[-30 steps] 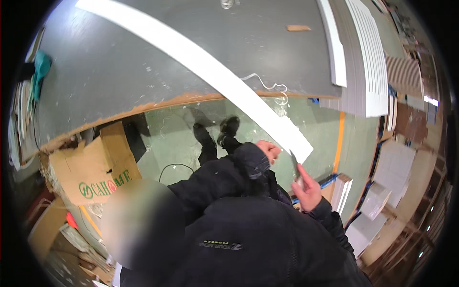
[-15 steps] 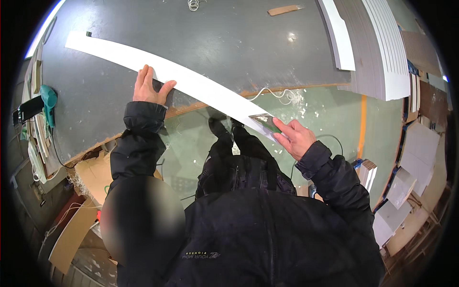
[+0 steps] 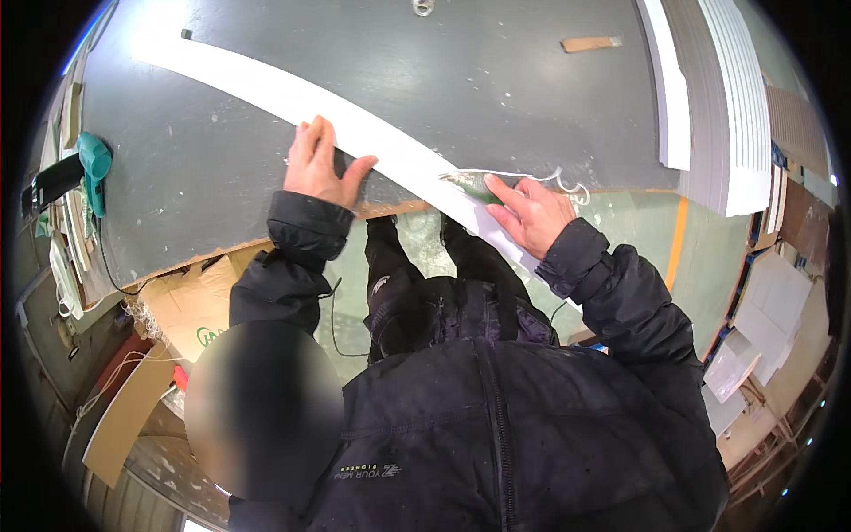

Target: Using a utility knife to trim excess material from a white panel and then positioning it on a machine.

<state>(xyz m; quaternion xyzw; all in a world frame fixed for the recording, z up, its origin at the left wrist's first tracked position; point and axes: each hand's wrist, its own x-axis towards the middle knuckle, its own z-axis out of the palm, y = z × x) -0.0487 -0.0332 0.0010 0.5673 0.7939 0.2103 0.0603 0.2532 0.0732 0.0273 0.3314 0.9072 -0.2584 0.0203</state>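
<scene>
A long white strip (image 3: pixel 355 124) runs aslant from the far left of the grey table, and its near end juts out past the table edge. My left hand (image 3: pixel 321 168) lies at the strip's near edge, its fingertips on the white face and the thumb spread apart. Farther along, my right hand (image 3: pixel 534 213) pinches a shiny flat metal scraper (image 3: pixel 468 184) between thumb and fingers, laid against the strip. A thin white shaving (image 3: pixel 510 173) stretches from beside the scraper's tip and curls at its right end. My palm hides the scraper's rear part.
White panels and a ridged stack (image 3: pixel 749 115) stand at the right of the grey table (image 3: pixel 496 89). On it lie a brown wooden piece (image 3: pixel 591 43) and a small dark block (image 3: pixel 186 34). A teal power tool (image 3: pixel 94 160) sits at the left edge, above cardboard (image 3: pixel 177 306).
My right hand and scraper have moved up along the strip, nearer my left hand. More of the strip shows behind the scraper. The view has shifted over the table.
</scene>
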